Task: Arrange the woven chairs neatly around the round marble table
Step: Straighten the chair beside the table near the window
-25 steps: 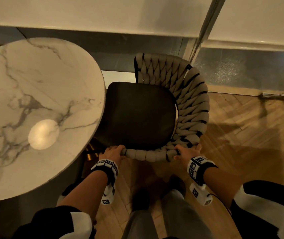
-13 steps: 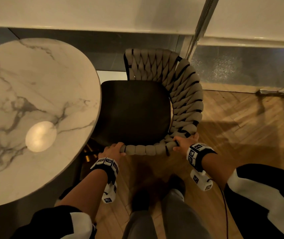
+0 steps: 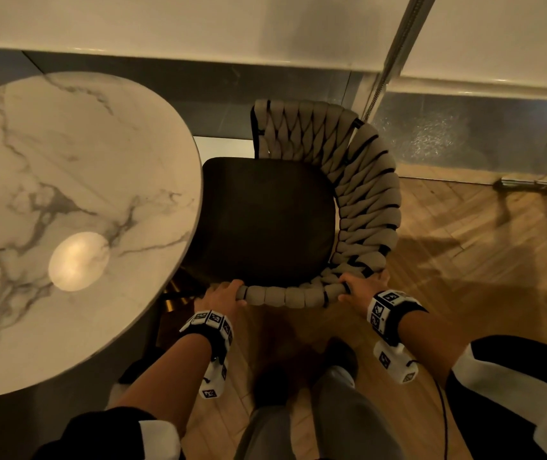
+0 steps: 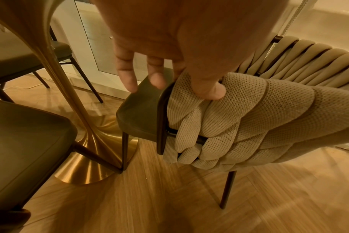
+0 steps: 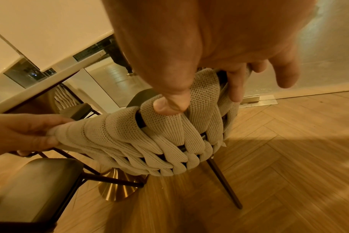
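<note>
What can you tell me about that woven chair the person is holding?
The woven chair has a curved back of thick beige knitted cords braided over a dark metal frame, a dark padded seat and thin dark legs. It stands on the wooden floor, its seat's front edge tucked slightly under the round marble table. The left hand grips the back's end nearest the table; the right hand grips it at the corner.

A herringbone wooden floor (image 3: 484, 260) carries the brass trumpet-shaped base (image 4: 94, 159) of a round white marble desk (image 3: 66, 180) and the thin dark legs of a beige woven chair (image 3: 365, 200) drawn close to it.
</note>
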`<state>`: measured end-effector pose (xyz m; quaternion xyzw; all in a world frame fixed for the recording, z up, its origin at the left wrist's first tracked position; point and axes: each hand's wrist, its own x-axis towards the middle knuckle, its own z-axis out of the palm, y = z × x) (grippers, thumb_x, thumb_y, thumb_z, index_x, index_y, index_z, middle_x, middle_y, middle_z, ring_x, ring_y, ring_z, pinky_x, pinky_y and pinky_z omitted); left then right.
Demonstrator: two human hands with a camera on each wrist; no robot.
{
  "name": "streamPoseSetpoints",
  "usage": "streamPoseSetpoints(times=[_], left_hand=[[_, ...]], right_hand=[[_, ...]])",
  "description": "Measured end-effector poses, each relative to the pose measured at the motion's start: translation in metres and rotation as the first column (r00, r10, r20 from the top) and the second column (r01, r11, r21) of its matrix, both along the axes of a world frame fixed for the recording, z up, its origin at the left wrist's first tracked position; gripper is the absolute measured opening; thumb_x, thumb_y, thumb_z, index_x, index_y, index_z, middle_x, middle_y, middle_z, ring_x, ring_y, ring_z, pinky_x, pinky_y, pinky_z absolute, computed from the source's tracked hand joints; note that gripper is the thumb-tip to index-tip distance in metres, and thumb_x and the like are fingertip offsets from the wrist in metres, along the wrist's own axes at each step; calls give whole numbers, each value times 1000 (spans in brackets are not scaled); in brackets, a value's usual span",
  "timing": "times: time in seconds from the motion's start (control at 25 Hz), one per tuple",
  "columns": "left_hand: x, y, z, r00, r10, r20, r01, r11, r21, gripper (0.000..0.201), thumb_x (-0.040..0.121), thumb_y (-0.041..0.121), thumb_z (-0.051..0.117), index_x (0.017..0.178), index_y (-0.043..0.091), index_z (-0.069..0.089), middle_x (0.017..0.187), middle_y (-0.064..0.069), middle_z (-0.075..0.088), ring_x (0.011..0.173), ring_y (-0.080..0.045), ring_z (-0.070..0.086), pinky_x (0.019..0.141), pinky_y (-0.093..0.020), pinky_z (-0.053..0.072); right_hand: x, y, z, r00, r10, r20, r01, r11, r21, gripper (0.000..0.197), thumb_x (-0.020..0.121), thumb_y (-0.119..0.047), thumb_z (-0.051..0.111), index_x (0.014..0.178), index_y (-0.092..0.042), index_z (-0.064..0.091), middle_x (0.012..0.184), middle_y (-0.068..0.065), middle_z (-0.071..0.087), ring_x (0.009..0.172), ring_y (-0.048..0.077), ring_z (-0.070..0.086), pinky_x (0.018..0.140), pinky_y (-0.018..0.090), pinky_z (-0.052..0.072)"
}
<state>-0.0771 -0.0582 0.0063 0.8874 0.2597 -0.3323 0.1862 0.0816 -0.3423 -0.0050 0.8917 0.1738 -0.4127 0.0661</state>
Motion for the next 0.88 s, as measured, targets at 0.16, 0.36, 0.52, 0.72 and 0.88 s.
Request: streamPoseSetpoints(times=[0.16, 0.36, 0.52, 0.72, 0.88], left_hand=[[2, 2, -1, 1000, -21, -6, 21, 1000, 6, 36, 95, 46, 49, 129, 40, 41, 138, 2, 52, 126, -30, 48, 102, -56, 42], [2, 4, -2, 1000, -11, 16, 10, 1000, 9, 37, 94, 46, 49, 130, 41, 40, 137, 3, 52, 124, -29, 48, 101, -57, 41], [1, 1, 3, 999, -10, 39, 9, 999, 37, 36, 95, 47, 46, 130, 42, 39, 135, 5, 54, 121, -28, 52, 100, -55, 44], [-2, -1, 5, 998, 21, 57, -20, 1000, -6, 47, 97, 47, 43, 142, 40, 33, 144, 3, 50, 124, -27, 54, 102, -50, 46], [-25, 1, 17, 973, 186, 137, -160, 970, -183, 55, 100, 38, 43, 152, 35, 25, 149, -5, 47, 127, -26, 54, 107, -39, 44]], right_hand=[[2, -3, -6, 999, -39, -20, 40, 999, 11, 41, 86, -62, 50, 124, -48, 42, 153, 13, 31, 136, 48, 17, 111, 64, 24], [10, -3, -10, 1000, -14, -9, 14, 1000, -12, 40, 85, -68, 45, 121, -54, 36, 154, 15, 29, 139, 53, 8, 110, 69, 22], [18, -3, -16, 999, 27, -19, -28, 1000, -11, 44, 82, -72, 44, 121, -54, 36, 149, 11, 35, 135, 49, 20, 109, 68, 24], [27, -5, -32, 995, 59, -80, -58, 998, 19, 65, 80, -75, 37, 139, -49, 31, 147, 7, 45, 127, 38, 45, 103, 59, 40], [-6, -11, 4, 999, 48, 8, -49, 995, 89, 58, 96, -53, 39, 148, -48, 16, 152, 20, 28, 122, 39, 51, 99, 49, 49]])
